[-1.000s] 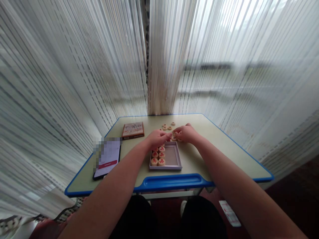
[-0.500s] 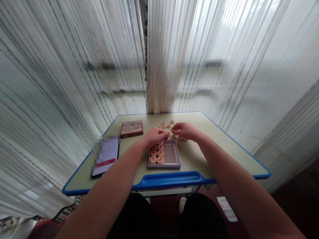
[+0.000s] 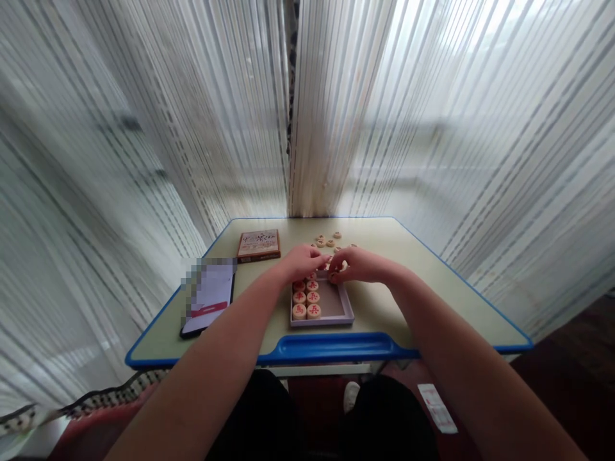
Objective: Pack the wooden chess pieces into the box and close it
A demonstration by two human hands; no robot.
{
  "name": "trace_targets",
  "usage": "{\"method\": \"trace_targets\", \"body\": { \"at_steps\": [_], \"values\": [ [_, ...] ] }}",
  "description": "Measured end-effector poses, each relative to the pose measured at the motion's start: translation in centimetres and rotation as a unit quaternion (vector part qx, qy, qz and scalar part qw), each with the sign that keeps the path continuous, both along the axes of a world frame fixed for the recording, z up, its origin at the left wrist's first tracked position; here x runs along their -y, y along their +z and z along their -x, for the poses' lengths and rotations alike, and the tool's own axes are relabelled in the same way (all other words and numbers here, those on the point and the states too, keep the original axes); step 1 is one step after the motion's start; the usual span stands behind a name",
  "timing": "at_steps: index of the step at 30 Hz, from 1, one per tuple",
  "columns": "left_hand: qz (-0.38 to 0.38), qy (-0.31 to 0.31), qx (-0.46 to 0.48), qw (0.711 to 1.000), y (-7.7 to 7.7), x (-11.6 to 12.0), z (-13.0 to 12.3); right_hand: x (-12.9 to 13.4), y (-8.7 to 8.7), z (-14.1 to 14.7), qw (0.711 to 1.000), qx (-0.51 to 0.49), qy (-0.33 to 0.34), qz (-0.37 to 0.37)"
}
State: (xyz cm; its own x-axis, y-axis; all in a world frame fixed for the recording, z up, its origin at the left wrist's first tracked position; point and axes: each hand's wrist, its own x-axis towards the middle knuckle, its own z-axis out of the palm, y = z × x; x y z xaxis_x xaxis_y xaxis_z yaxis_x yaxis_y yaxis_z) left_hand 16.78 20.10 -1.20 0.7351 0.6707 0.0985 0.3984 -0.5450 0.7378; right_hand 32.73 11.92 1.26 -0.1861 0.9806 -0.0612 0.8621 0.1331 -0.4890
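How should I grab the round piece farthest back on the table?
The farthest piece lies flat, so pinching its round rim from above is probably best. Come from the right, where bare table leaves room; neighbouring pieces sit nearer and leftward.

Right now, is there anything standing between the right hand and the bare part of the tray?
Nothing visible does: the right hand reaches over the far end of the bare right part of the tray. The pieces inside stand to the left, and the left hand is around the far left corner.
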Motion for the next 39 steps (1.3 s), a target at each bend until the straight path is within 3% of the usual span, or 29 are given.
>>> {"method": "trace_targets", "body": {
  "at_steps": [5, 9, 14, 20, 26, 32, 36, 39],
  "values": [
    [-0.012, -0.002, -0.002, 1.000, 0.1, 0.1, 0.0, 0.0, 0.1, -0.3, 1.000, -0.010, -0.016, -0.011],
    [0.002, 0.004, 0.004, 1.000, 0.0, -0.2, 0.0, -0.2, 0.0, -0.6, 0.994, -0.102, -0.049, -0.004],
    [0.027, 0.018, 0.143, 0.989, 0.3, -0.1, 0.1, -1.1, -0.7, -1.0, 0.955, -0.245, -0.145, -0.083],
    [0.065, 0.041, 0.214, 0.974, 1.0, 0.3, 0.3, -1.3, -0.8, -0.5, 0.905, -0.384, -0.131, -0.127],
    [0.091, 0.043, 0.236, 0.966, 1.0, 0.3, 0.3, -1.0, -0.5, -0.1, 0.892, -0.409, -0.130, -0.143],
    [0.077, 0.038, 0.207, 0.975, 0.8, 0.3, 0.1, -1.7, -1.2, -0.7, 0.915, -0.335, -0.122, -0.187],
    [0.032, 0.145, 0.143, 0.978, 0.1, -1.2, 0.1, -2.9, -2.8, -2.0, 0.931, -0.102, -0.163, -0.311],
    [-0.022, 0.223, 0.025, 0.974, -0.4, -2.5, 0.5, -3.5, -4.1, -2.7, 0.948, 0.056, -0.138, -0.282]
  ]
}}
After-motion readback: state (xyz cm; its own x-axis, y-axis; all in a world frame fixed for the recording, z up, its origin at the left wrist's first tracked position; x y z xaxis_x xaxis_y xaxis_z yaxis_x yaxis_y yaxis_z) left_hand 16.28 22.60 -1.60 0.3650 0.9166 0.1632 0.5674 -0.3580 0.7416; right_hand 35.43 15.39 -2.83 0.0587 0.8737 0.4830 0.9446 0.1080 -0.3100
